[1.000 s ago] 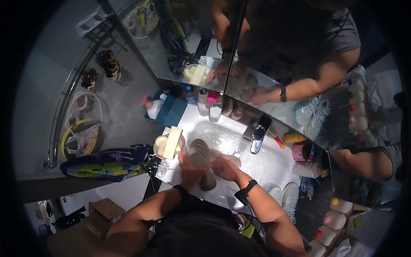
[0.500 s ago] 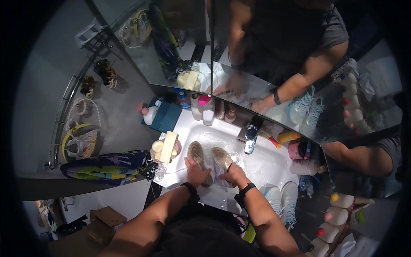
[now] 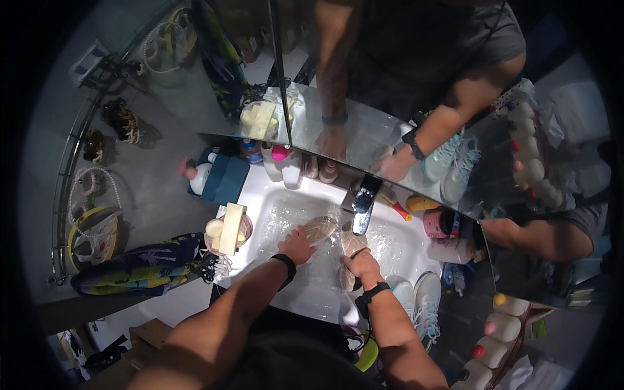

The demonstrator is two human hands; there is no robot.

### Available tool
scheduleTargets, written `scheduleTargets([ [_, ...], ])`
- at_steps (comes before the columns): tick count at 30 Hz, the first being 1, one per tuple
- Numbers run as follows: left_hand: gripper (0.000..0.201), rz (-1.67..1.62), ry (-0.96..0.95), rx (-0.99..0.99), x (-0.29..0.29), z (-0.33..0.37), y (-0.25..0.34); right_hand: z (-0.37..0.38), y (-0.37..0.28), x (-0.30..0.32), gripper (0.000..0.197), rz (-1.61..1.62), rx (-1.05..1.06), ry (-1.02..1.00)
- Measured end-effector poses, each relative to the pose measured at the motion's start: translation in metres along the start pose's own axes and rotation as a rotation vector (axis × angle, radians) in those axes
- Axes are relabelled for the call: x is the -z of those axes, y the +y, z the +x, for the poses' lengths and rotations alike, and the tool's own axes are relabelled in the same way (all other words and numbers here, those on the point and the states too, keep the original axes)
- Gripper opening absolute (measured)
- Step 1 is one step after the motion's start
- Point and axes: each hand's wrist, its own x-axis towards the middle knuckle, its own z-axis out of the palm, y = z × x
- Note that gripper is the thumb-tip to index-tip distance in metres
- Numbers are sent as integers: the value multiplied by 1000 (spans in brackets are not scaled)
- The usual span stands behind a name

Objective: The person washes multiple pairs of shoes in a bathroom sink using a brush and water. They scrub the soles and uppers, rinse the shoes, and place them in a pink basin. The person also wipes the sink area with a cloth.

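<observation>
A beige insole (image 3: 318, 230) with a ridged pattern lies tilted low in the white sink (image 3: 416, 240). My left hand (image 3: 297, 246) is closed on its near end, the fingertips partly hidden. Below the dark, shiny faucet (image 3: 365, 207), a second beige insole (image 3: 352, 235) points toward the spout. My right hand (image 3: 364, 267) grips this one along its right side, and its lower end shows beside the wrist. Water ripples in the basin around both insoles.
White sneakers (image 3: 426, 305) stand at the sink's right edge. A soap dish with pale bars (image 3: 232, 229) sits on the left rim. Bottles (image 3: 291, 170) line the back under the mirror (image 3: 390, 78). A red-and-yellow brush handle (image 3: 400, 210) lies right of the faucet.
The left insole has swung from upright to slanting right, with my left hand following. The right insole has moved toward the faucet with my right hand. The whole view has shifted slightly.
</observation>
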Motion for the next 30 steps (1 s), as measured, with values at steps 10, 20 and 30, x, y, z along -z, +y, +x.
scheduleTargets([
  [10,60,604,262,163,-78,48,22,60,23,-36,97,-41,30,28],
  [20,77,-40,28,-198,39,-12,2,-16,18,9,114,146,144,152],
  [30,90,123,133,-80,-27,17,-28,22,29,-28,84,228,22,-40],
])
